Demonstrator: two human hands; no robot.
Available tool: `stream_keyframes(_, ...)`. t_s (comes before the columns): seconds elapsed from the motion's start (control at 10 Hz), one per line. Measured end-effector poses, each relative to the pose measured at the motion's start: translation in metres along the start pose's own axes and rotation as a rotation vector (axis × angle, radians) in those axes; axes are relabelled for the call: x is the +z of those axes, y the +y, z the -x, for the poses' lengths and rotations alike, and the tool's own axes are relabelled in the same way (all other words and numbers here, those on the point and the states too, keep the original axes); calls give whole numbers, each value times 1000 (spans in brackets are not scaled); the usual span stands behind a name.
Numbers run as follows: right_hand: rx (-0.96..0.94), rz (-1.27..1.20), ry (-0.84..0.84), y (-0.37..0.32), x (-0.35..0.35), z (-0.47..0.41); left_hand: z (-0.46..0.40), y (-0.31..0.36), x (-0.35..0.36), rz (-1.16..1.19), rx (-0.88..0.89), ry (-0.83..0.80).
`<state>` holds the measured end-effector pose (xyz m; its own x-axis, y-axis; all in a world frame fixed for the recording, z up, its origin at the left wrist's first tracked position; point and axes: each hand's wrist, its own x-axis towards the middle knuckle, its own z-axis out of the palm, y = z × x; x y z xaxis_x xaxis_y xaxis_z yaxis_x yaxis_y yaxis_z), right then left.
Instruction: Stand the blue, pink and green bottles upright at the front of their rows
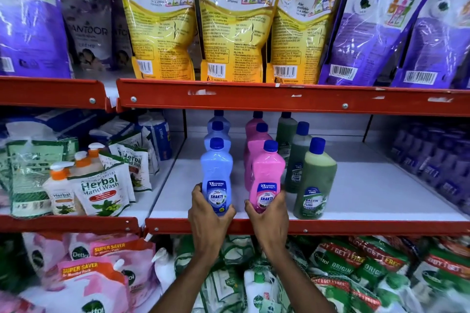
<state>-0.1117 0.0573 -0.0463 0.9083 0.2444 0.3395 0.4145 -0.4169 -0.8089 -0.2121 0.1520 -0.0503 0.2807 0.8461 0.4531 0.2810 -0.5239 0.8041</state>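
I take the front lip of the middle shelf [356, 226] as my landmark, the red edge that runs just under my knuckles. My left hand [207, 213] is wrapped around the base of the blue bottle [216, 175], fingers closed on its lower label, and my right hand [268, 213] is clamped the same way around the base of the pink bottle [267, 180]. Both bottles sit right at that lip, each heading a row of its own colour that runs back from it.

The blue one has its long axis close to vertical, cap straight above my left hand. The pink one leans a little (cap tipped towards the green side, though the wide lens may exaggerate this), so I judge it needs a small correction before I let go.

What the next move turns on is the green bottle [315, 180]: it stands beside the pink bottle, on the far side of it from the blue, close behind the same lip, apart from both hands, and its axis tilts too. My right hand is clearly the nearer one, with only the pink bottle between it and the green. So I expect to release the pink bottle and shift that hand sideways along the lip to reach the green bottle's base
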Motion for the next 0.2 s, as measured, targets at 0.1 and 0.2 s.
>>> stream_keyframes(0.1,2,-11,-38,-6,-7,1,-1,5,-4,-5,-6,-31)
stream_keyframes(0.2,-21,-50,-10,-6,-9,5,3,6,-3,52,12,-6)
